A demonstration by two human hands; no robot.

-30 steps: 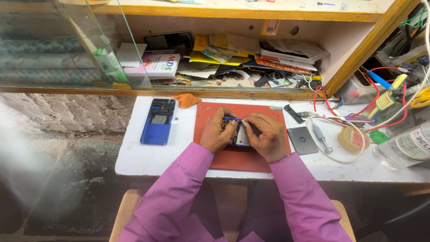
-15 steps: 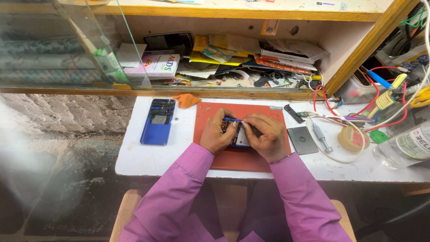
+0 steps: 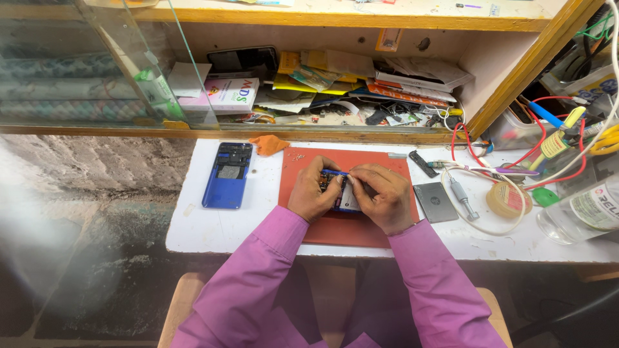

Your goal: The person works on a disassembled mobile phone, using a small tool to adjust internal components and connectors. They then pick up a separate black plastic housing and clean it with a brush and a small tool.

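While the left hand (image 3: 314, 191) grips the opened phone (image 3: 336, 191) at frame centre on the red mat (image 3: 335, 225), keep the right hand (image 3: 385, 196), fingers pinched closed on a thin tool, steady and low.

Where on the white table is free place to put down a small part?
Bare table lies below the blue phone and between it and the red mat. Another patch is right of the mat, below the dark plate. The right end is crowded with cables, tape roll and bottle.
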